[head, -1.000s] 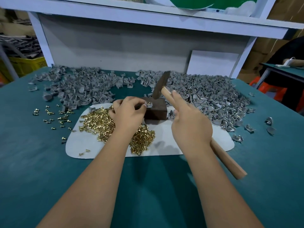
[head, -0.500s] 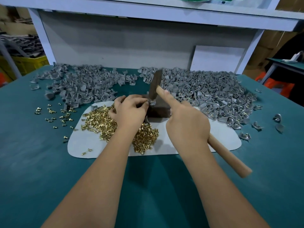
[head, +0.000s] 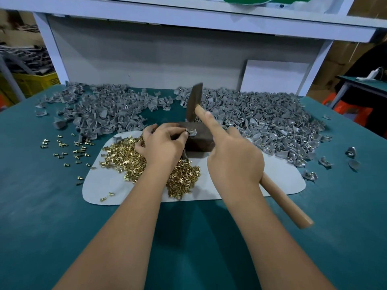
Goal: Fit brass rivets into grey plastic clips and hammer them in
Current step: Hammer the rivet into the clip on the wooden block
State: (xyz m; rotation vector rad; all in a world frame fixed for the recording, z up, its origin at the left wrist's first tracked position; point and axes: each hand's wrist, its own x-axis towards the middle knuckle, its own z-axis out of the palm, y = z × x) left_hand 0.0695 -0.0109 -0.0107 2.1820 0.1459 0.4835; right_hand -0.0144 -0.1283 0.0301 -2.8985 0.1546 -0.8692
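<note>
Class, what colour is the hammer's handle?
Light tan wood, seen in the head view: hammer handle.

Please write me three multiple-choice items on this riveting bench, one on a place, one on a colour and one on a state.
1. Where does the heap of brass rivets lie?
A. on the white mat
B. on the shelf
C. in the yellow crate

2. What colour is the table top?
A. red
B. teal
C. black

3. What is the right hand doing?
A. resting flat on the table
B. scooping rivets
C. holding the hammer

Answers:
1 A: the rivets pile on the white mat beside the dark block.
2 B: teal shows all round the mat.
3 C: it grips the wooden handle, head raised above the clip that the left hand pinches on the block.
</note>
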